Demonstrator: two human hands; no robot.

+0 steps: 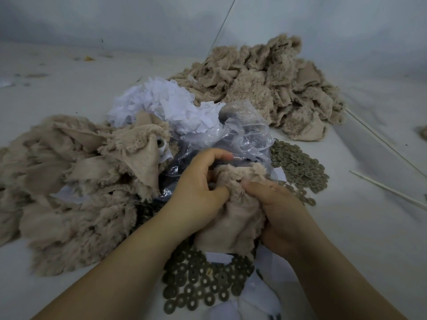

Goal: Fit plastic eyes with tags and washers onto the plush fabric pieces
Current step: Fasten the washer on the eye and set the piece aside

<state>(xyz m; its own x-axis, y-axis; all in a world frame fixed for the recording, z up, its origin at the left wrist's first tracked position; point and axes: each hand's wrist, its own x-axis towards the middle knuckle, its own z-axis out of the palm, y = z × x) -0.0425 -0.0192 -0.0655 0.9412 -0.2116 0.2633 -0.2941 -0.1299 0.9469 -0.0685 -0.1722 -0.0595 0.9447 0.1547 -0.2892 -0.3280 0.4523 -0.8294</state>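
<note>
Both hands grip one beige plush fabric piece (233, 218) in the lower middle, its smooth backing facing me. My left hand (198, 188) pinches its upper left edge; my right hand (282, 215) clamps its right side with the thumb on top. Any eye in the piece is hidden by fingers. A clear plastic bag (240, 135) with dark eyes inside lies just behind the hands. White tags (161, 100) are heaped behind the bag. Olive washers (203, 282) lie below the hands, and more washers (298, 165) spread to the right.
A heap of plush pieces (69, 181) fills the left, one showing a fitted eye (160, 142). A bigger plush pile (265, 84) sits at the back right. Thin white sticks (388, 192) lie on the pale table (369, 227) at right.
</note>
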